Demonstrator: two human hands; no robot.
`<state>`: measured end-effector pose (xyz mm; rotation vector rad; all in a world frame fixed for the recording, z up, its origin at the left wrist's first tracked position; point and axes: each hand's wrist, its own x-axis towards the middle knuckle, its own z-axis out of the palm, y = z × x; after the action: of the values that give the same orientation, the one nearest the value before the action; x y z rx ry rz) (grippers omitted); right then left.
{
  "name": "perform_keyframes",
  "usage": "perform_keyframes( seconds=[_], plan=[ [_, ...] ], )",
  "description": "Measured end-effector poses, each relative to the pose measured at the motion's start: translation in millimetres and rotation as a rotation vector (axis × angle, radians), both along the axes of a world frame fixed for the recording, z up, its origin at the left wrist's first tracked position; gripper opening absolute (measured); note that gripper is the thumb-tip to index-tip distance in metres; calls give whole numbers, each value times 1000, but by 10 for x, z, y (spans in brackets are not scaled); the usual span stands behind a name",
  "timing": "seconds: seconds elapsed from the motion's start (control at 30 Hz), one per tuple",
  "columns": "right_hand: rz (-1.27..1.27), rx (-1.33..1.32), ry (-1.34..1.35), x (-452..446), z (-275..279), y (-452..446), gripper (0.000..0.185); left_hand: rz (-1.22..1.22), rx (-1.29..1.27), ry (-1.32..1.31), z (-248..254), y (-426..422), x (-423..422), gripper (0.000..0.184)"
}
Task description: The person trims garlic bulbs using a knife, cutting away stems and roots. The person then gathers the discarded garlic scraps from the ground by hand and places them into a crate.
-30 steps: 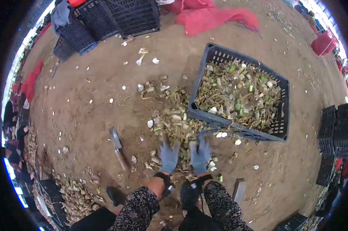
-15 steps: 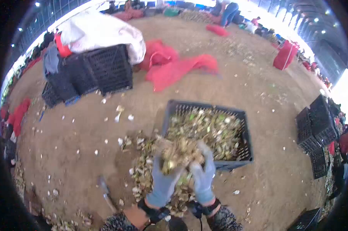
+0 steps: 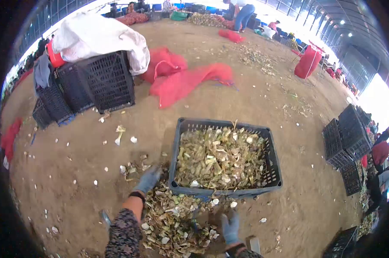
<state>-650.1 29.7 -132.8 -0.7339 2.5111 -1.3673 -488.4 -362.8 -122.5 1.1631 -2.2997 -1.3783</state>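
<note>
A black plastic crate (image 3: 269,185) on the dirt floor is filled with dry plant scraps (image 3: 220,155) that look like garlic skins and stalks. In front of it lies a loose pile of the same scraps (image 3: 177,219). My left hand (image 3: 148,180), in a grey glove, reaches to the pile's upper left edge beside the crate, fingers stretched out and empty. At the pile's right side my right hand (image 3: 231,227), also gloved, hovers low with its fingers apart, holding nothing. A metal tool end (image 3: 105,217) shows beside my left forearm, the remainder hidden.
Black crates (image 3: 110,81) under a white sheet (image 3: 100,36) stand at the upper left, beside red mesh sacks (image 3: 173,84). More stacked crates (image 3: 353,133) are at the right. A person (image 3: 244,15) bends over in the far background. A pale flat object (image 3: 254,245) lies near my right wrist.
The clump of scraps that both hands held is out of them, and the crate's heap looks fuller. My hands have parted, the left outward to the pile's edge, the right down.
</note>
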Motion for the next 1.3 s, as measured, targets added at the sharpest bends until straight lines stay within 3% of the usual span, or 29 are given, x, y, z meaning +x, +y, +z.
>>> perform_keyframes(
  seconds=[0.07, 0.13, 0.2, 0.27, 0.3, 0.33, 0.4, 0.43, 0.5, 0.53, 0.6, 0.67, 0.73, 0.8, 0.87, 0.9, 0.93, 1.0, 1.03, 1.1, 1.17, 1.23, 1.27, 1.3],
  plan=[
    [51, -143, -303, 121, -136, -330, 53, -6, 35, -444, -324, 357, -249, 51],
    [156, 299, 201, 218, -44, -666, 55, 39, 133, -425, -280, 582, -300, 46],
    [215, 291, 187, 419, -198, -928, 52, 93, 224, -433, -234, 817, -157, 43],
    [261, 209, 91, 746, -4, -1147, 53, 170, 48, -71, -225, 1144, 59, 39],
    [290, 118, 30, 868, 63, -1202, 54, 225, -45, -89, 22, 1366, 74, 36],
    [284, 116, 15, 962, 29, -1195, 54, 218, -47, -103, -174, 1562, 149, 36],
    [257, 95, 1, 1087, -112, -1154, 48, 274, -56, 212, -718, 2049, 392, 32],
    [272, 29, -181, 1073, -277, -1086, 40, 265, -54, 202, -628, 2184, 389, 32],
    [252, -74, -300, 1109, -344, -881, 37, 478, 154, 254, -256, 2404, 284, 30],
    [245, -81, -330, 1057, -21, -817, 34, 545, 224, 277, -84, 2468, 239, 30],
    [225, -80, -355, 944, 675, -709, 31, 702, 741, 466, 236, 2571, 188, 29],
    [278, -186, 10, 850, 1132, -617, 33, 657, 698, 583, 891, 2684, 99, 26],
    [316, -320, 69, 652, 1874, -597, 36, 343, -36, 658, 1804, 2649, -157, 28],
    [287, -444, 201, 410, 2390, -656, 39, 73, -509, 700, 2184, 2518, -379, 33],
    [237, -472, 432, -5, 2724, -762, 36, -16, -22, 970, 2506, 2305, -823, 35],
    [181, -375, 606, -247, 2787, -803, 35, -127, 95, 972, 2586, 2159, -1092, 39],
    [123, -467, 628, -510, 2719, -904, 34, -230, 216, 967, 2616, 2032, -1298, 44],
    [96, -297, 624, -972, 2520, -969, 39, -103, -133, 909, 2610, 1910, -1373, 49],
    [124, -301, 437, -1097, 2327, -871, 42, 2, -307, 752, 2413, 1827, -1184, 51],
    [150, -262, 421, -806, 2316, -544, 44, 208, -441, 512, 1777, 1627, -479, 54],
    [171, -239, 451, -575, 1746, -88, 48, 422, -498, 156, 913, 1587, 610, 58],
    [227, -110, 310, -247, 909, 359, 54, 556, -436, -163, 408, 1923, 1443, 62],
    [244, 79, 329, -97, 553, 548, 57, 642, -242, -187, 284, 2184, 1660, 63],
    [266, 272, 342, 53, 321, 629, 61, 712, 38, -474, 230, 2357, 1723, 60]
  ],
)
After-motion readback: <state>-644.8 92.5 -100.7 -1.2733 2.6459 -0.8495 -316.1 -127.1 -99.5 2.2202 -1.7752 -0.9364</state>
